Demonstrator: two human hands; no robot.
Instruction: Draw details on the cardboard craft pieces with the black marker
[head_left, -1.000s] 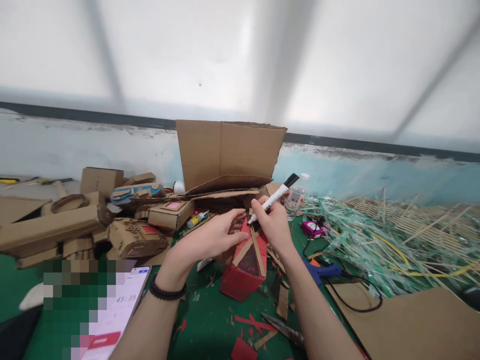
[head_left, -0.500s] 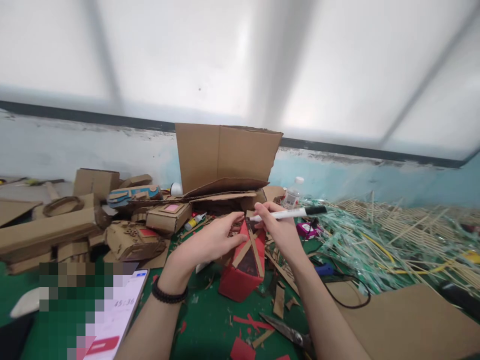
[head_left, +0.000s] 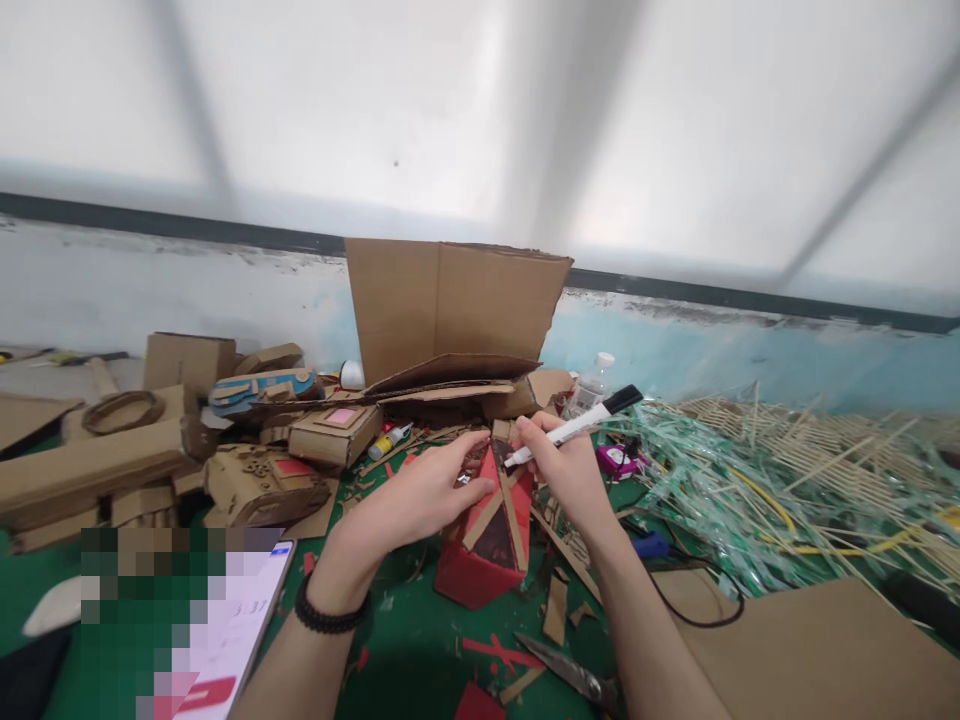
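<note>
A red wedge-shaped piece [head_left: 480, 577] with crossed cardboard strips and dark panels stands on the green table in front of me. My left hand [head_left: 424, 495] is closed on its left side, thumb and fingers around the narrow upper part. In my right hand [head_left: 562, 465] is a white marker [head_left: 581, 423] with a black end pointing up and to the right. The marker's tip is at the dark panel near the narrow end of the red piece.
Scissors [head_left: 566, 668] and red scraps lie nearer me. Cardboard parts [head_left: 262, 485] and a phone [head_left: 240, 625] are at left. A bottle [head_left: 592, 385], thin sticks [head_left: 795, 440] and a cardboard sheet [head_left: 817, 640] are at right. An upright cardboard panel [head_left: 465, 310] stands behind.
The marker has tilted more steeply, and its tip has moved down and slightly right along the red piece. My left hand keeps its hold, with little movement.
</note>
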